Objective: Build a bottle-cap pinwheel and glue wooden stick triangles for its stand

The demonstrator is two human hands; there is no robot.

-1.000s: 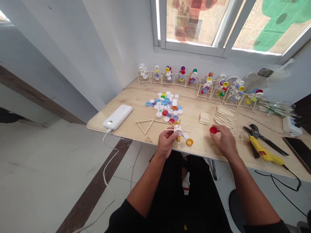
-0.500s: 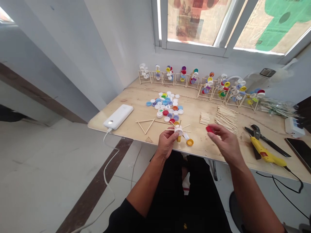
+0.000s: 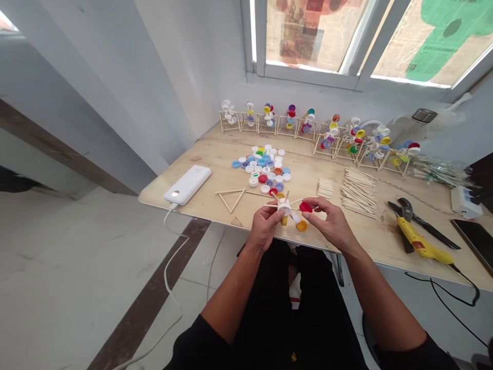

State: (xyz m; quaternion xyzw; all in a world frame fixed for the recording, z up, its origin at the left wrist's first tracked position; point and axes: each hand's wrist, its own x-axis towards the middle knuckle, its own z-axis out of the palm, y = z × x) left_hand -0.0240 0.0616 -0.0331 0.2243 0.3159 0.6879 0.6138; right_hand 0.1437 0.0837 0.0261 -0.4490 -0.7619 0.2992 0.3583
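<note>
My left hand grips a white bottle cap that has several thin wooden sticks standing out from it like spokes. Yellow-orange caps sit at the ends of lower sticks. Pinched in the fingertips of my right hand is a red bottle cap, held beside the spokes on the right; whether it touches a stick I cannot tell. Just beyond the hands lies a pile of loose caps, mostly white and blue. A triangle of sticks rests left of my left hand.
Small stick stands with cap wheels line the back. Short sticks and longer sticks lie right of centre. Farther right are pliers, a yellow glue gun and a phone. A white power bank lies left.
My right hand has moved left with the red bottle cap, bringing it close to the spoked white cap. My left hand has stayed nearly in place.
</note>
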